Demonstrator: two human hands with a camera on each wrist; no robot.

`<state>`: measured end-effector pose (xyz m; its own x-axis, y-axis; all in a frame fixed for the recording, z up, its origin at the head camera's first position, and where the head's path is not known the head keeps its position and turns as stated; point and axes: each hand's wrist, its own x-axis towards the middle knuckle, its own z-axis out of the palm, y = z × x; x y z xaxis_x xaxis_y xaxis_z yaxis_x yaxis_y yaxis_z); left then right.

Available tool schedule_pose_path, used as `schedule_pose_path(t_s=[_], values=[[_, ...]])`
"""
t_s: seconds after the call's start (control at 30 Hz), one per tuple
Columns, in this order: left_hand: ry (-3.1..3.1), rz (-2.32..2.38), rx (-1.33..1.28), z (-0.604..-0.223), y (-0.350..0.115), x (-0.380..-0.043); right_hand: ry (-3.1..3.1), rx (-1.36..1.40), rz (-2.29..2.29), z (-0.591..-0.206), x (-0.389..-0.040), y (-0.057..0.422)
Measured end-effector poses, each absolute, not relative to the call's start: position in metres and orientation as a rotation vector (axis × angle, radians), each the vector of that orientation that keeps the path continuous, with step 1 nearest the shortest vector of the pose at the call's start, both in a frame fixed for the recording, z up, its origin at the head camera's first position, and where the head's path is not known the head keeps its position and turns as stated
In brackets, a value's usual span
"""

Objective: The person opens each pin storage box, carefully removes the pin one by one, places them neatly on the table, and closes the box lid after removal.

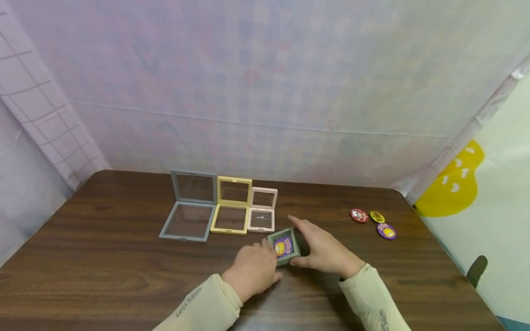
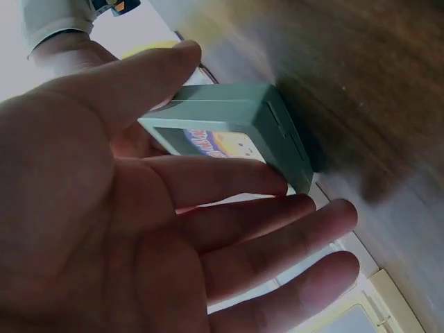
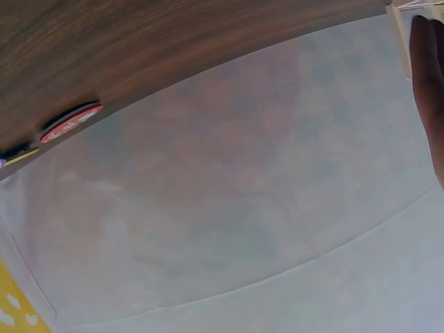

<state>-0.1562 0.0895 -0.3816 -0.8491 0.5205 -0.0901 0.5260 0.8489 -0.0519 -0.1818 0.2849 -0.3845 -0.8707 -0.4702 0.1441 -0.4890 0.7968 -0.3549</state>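
Observation:
A small green square display frame (image 1: pixel 295 243) stands tilted between the two hands, with a purple badge bearing a yellow cartoon face (image 1: pixel 283 248) behind its clear window. My left hand (image 1: pixel 255 269) is at the frame's left side, fingertips right at its edge. In the left wrist view the fingers of that hand are fairly straight and overlap the green frame (image 2: pixel 267 135), the thumb near its upper edge. On the other side is my right hand (image 1: pixel 320 248), thumb by the frame's near right corner and index finger stretched out past the far corner.
Behind the hands stand three opened display frames: grey-blue (image 1: pixel 187 239), yellow (image 1: pixel 229 231) and pale pink (image 1: pixel 261 229). At the right lie a red badge (image 1: pixel 359 215), a yellow badge (image 1: pixel 377 217) and a purple badge (image 1: pixel 386 231). A curtain (image 1: pixel 265 92) hangs behind the brown table (image 1: pixel 103 257).

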Motion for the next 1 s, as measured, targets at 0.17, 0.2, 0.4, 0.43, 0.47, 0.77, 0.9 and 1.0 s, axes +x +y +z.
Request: schedule_pose_path(t_s=[0.17, 0.2, 0.4, 0.43, 0.47, 0.77, 0.9, 1.0], values=[[2.875, -0.071, 0.849, -0.383, 0.087, -0.156, -2.852, 0.83, 0.715, -0.38, -0.18, 0.281], [2.856, -0.066, 0.853, -0.383, 0.087, -0.156, -2.839, 0.845, 0.739, -0.379, -0.179, 0.28], [2.837, -0.037, 0.86, -0.379, 0.08, -0.162, -2.812, 0.934, 0.789, -0.378, -0.178, 0.277], [2.863, -0.011, 0.855, -0.377, 0.078, -0.164, -2.813, 0.946, 0.797, -0.378, -0.178, 0.277], [2.893, 0.026, 0.851, -0.376, 0.076, -0.166, -2.812, 0.96, 0.805, -0.379, -0.179, 0.277], [2.999, 0.296, 1.019, -0.376, 0.077, -0.174, -2.918, 0.992, 0.91, -0.38, -0.178, 0.275], [2.96, 0.372, 1.038, -0.378, 0.078, -0.174, -2.983, 0.989, 0.88, -0.381, -0.175, 0.272], [2.934, 0.448, 1.016, -0.38, 0.079, -0.172, -2.994, 1.04, 0.821, -0.382, -0.174, 0.269]])
